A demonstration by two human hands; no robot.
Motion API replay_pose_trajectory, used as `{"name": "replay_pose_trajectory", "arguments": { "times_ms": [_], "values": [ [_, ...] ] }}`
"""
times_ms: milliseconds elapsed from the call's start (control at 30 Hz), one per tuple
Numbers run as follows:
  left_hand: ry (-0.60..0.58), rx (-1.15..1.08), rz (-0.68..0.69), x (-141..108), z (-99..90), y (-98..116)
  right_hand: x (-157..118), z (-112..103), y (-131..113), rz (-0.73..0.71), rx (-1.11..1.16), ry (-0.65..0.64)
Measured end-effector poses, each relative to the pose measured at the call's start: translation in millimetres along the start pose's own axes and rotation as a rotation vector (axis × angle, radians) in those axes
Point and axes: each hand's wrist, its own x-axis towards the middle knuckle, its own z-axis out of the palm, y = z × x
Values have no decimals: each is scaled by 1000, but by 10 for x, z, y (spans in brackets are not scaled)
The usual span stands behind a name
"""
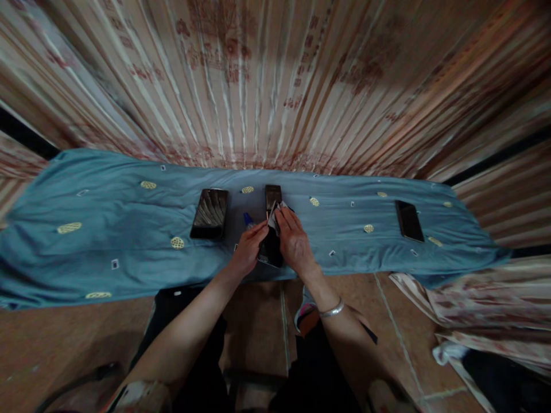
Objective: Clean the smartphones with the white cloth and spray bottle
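Observation:
My left hand (247,250) is closed around the left edge of a dark phone (271,251) near the front edge of the cloth-covered bench. A pale grey cloth (275,218) is bunched under the fingers of my right hand (295,236), against the far part of that phone. My fingers cover much of both. Just beyond lies a second narrow dark phone (273,194), partly hidden by the cloth. The blue tip of a small bottle-like thing (248,219) shows beside my left fingertips.
A teal sheet (129,229) with yellow pineapple prints covers the long bench. On the left lies a larger dark tablet (210,213) with a streaked screen. Another dark phone (409,221) lies far right. Patterned curtains (258,86) hang behind the bench.

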Motion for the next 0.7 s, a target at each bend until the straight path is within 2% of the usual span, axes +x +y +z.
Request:
{"name": "replay_pose_trajectory", "arguments": {
  "times_ms": [167, 367, 700],
  "values": [
    [-2, -17, -23, -22, 17, 25, -1, -13, 8, 40, 8, -32],
    [33, -45, -6, -8, 14, 77, -10, 4, -49, 9, 23, -48],
    [41, -18, -32, -23, 21, 55, 8, -30, 46, 43, -5, -63]
  ]
}}
